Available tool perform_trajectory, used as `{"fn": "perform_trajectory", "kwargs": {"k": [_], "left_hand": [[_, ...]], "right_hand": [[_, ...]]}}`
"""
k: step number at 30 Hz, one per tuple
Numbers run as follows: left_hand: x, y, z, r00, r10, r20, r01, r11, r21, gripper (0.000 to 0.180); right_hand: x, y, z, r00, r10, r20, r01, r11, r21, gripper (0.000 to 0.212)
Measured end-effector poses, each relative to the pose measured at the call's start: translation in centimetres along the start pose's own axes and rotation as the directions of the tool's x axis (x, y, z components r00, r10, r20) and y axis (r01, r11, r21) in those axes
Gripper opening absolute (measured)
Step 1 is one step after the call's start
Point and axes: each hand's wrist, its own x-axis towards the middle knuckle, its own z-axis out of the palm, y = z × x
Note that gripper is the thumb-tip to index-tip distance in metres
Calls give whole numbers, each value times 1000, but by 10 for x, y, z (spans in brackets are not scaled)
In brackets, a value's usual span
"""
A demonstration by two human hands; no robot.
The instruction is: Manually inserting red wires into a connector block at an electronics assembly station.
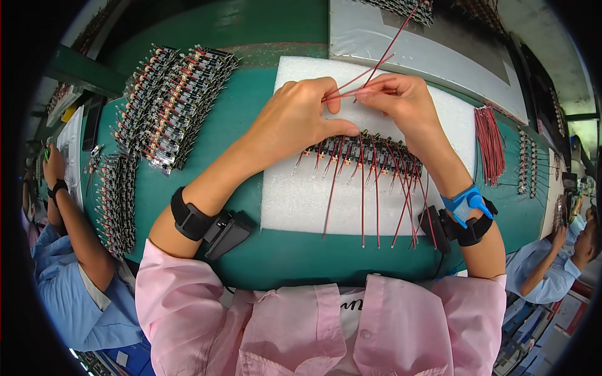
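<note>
My left hand (304, 113) is curled with the ends of thin red wires (351, 83) at its fingers. Its thumb reaches down to the near row of small circuit boards (370, 153). To its right, my right hand (404, 103) is closed in a pinch on red wires, and a long dark red wire (392, 45) slants up past its fingertips. The boards stand side by side on a white foam pad (288, 207), below both hands. Several red and black wires hang from them toward me.
Rows of similar boards (179, 103) lie left on the green table (244, 88), with another stack (117, 200) nearer. A bundle of red wires (489, 144) lies right of the foam. A grey metal box (433, 53) stands behind. People in blue work on both sides.
</note>
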Motion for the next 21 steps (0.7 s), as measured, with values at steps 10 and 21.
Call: {"fn": "perform_trajectory", "kwargs": {"k": [10,21], "left_hand": [[5,-14,1,997,-56,-47,30,901,-433,14],[8,-17,-1,1000,-6,-18,-4,849,-529,11]], "right_hand": [[1,-5,7,1000,-25,19,22,990,137,10],[2,-2,6,998,-16,58,5,981,192,12]]}}
